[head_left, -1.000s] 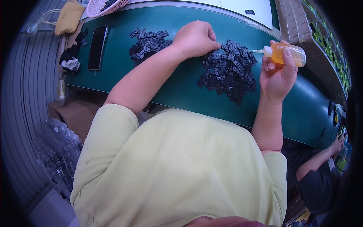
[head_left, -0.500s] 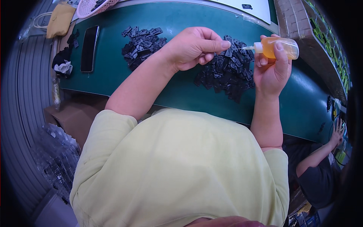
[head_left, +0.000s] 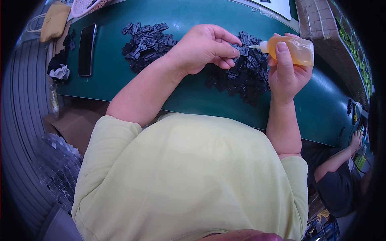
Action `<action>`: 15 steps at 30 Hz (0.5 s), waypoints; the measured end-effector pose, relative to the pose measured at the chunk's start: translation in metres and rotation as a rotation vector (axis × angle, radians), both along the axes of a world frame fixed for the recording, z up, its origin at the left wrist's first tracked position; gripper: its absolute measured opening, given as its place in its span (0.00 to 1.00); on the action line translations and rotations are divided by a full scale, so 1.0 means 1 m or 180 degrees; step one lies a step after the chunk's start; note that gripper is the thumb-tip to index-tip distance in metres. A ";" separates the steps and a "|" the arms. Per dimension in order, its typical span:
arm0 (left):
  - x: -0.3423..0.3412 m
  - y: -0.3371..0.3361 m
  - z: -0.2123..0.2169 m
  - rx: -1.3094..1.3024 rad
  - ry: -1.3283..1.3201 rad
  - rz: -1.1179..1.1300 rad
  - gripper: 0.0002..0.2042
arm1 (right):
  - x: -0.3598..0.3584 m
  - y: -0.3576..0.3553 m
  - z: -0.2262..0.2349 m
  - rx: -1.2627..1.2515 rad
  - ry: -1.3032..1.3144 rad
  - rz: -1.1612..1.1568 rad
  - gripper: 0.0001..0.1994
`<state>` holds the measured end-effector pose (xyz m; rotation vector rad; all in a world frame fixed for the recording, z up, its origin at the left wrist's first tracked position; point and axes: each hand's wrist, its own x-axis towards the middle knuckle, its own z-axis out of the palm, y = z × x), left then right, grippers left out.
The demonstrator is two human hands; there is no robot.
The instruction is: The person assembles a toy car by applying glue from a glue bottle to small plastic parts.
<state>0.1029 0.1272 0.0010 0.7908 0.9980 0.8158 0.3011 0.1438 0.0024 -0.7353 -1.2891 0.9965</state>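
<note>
In my right hand is a clear squeeze bottle of amber liquid, lying nearly level with its white cap and thin dispensing tip pointing left. My left hand is raised over the table, thumb and index finger bent toward each other. Between their tips shows a small dark plastic part, partly hidden by the thumb and hard to tell from the heap behind. That right heap of dark plastic parts lies below both hands. The bottle's tip is a short way from the left fingertips.
A second heap of dark parts lies left on the green table, with a phone farther left. A pink basket and yellow bag stand at the far left. A cardboard box is at the right, near a co-worker's hand.
My left thumb and index finger have spread apart a little, and a dark part now shows between them. The bottle has shifted slightly left, its tip nearer the fingertips. The whole view has shifted slightly.
</note>
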 end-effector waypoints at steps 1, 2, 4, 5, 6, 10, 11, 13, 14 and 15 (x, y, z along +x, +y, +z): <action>0.000 0.000 0.001 -0.0011 -0.0006 0.0003 0.14 | -0.001 0.000 0.000 -0.0011 -0.0006 0.0003 0.12; 0.000 -0.001 0.002 0.0024 0.0050 -0.0010 0.14 | -0.003 -0.001 0.001 -0.0033 -0.0001 0.0042 0.11; 0.001 -0.001 0.004 0.0053 0.0103 -0.0022 0.14 | -0.004 -0.001 0.001 -0.0061 0.0000 0.0082 0.11; 0.001 -0.001 0.003 0.0057 0.0123 -0.0020 0.14 | -0.004 -0.001 0.000 -0.0024 -0.0045 0.0084 0.11; 0.001 -0.001 0.003 0.0063 0.0145 -0.0018 0.14 | -0.004 0.000 -0.001 0.0014 -0.0088 0.0085 0.11; 0.001 -0.001 0.004 0.0084 0.0169 -0.0038 0.13 | -0.005 -0.001 0.000 0.0034 -0.0060 0.0090 0.12; 0.001 -0.001 0.004 0.0093 0.0182 -0.0038 0.13 | -0.004 -0.001 0.000 0.0014 -0.0042 0.0116 0.12; 0.001 -0.001 0.004 0.0100 0.0197 -0.0033 0.13 | -0.004 0.000 0.000 -0.0008 -0.0024 0.0146 0.12; 0.001 -0.001 0.005 0.0094 0.0211 -0.0028 0.13 | -0.004 0.000 0.000 -0.0011 -0.0046 0.0150 0.12; 0.001 -0.001 0.005 0.0087 0.0226 -0.0022 0.13 | -0.004 0.000 0.000 -0.0014 -0.0067 0.0154 0.12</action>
